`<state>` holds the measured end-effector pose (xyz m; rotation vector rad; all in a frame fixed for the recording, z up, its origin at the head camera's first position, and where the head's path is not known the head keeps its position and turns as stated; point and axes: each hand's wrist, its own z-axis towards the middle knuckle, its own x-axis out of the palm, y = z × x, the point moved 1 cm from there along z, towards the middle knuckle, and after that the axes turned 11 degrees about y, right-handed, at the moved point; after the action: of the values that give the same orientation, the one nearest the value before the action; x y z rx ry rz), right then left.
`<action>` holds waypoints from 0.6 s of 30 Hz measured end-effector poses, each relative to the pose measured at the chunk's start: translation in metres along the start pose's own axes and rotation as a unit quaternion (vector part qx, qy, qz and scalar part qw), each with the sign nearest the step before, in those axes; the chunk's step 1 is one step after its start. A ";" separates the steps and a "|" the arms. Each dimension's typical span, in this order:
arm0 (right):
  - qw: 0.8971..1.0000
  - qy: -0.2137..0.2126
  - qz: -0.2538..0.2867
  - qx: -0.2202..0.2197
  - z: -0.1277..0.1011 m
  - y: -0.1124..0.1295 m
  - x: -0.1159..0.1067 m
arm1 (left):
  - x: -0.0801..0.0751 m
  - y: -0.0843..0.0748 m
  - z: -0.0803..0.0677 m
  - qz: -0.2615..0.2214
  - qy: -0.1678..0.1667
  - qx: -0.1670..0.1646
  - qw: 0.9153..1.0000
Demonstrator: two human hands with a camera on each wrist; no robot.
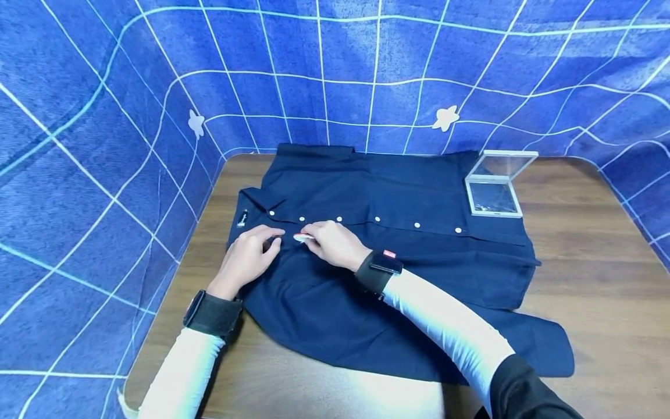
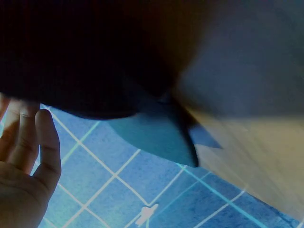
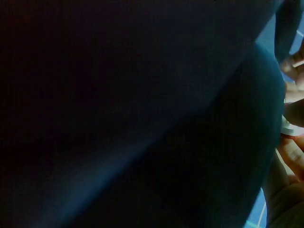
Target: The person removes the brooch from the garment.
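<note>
A navy button-up shirt (image 1: 324, 273) lies spread out, its collar to the left and a row of white buttons along the placket. Just below that row my right hand (image 1: 337, 244) pinches a small flat oval badge (image 1: 302, 237), white with a red edge. In the right wrist view a sliver of the white badge (image 3: 290, 127) shows between the fingers; dark cloth fills most of that view. My left hand (image 1: 250, 256) rests at the shirt's chest near the collar, thumb and forefinger apart with no object between them. Its fingers (image 2: 47, 137) look relaxed in the left wrist view.
A white-framed case (image 1: 494, 198) stands with its clear lid raised on the shirt's right part. Under everything is a brown wooden table (image 1: 591, 250). Behind and at the sides hangs a blue gridded cloth (image 1: 345, 64) with pale stars.
</note>
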<state>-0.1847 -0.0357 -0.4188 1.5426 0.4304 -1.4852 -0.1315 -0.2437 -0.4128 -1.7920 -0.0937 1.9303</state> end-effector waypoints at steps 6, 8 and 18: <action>0.999 -0.011 0.022 0.026 -0.018 -0.015 -0.016 | 0.000 -0.015 0.011 -0.011 0.017 0.010 1.000; 0.999 -0.019 0.030 0.032 -0.024 -0.020 -0.021 | 0.001 -0.020 0.015 -0.017 0.022 0.015 1.000; 0.997 -0.049 0.028 0.044 -0.053 -0.041 -0.034 | 0.006 -0.044 0.032 -0.031 0.034 0.056 0.997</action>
<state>-0.1922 0.0388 -0.4106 1.5303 0.2654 -1.5464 -0.1480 -0.1939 -0.3973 -1.7571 -0.0167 1.7943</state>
